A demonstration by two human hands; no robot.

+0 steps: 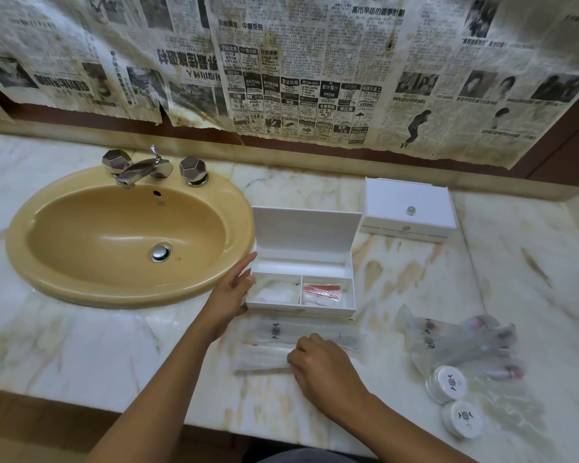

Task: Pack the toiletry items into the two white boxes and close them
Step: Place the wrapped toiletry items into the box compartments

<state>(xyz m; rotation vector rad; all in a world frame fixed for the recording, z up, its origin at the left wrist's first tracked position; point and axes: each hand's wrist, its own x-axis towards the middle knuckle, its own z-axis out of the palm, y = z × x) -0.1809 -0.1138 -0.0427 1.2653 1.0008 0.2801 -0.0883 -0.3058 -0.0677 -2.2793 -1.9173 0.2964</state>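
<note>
Now the left hand [232, 289], fingers straight, touches the open white box [301, 289]; the right hand [318, 365] curls onto a clear packet [264, 357].

1 view only, from a head-worn wide-angle camera. It looks forward and steeply down over the desk [398, 282], close above it, toward the papered wall [315, 61]. The sink [131, 235] lies left, both forearms entering from the bottom edge.
</note>
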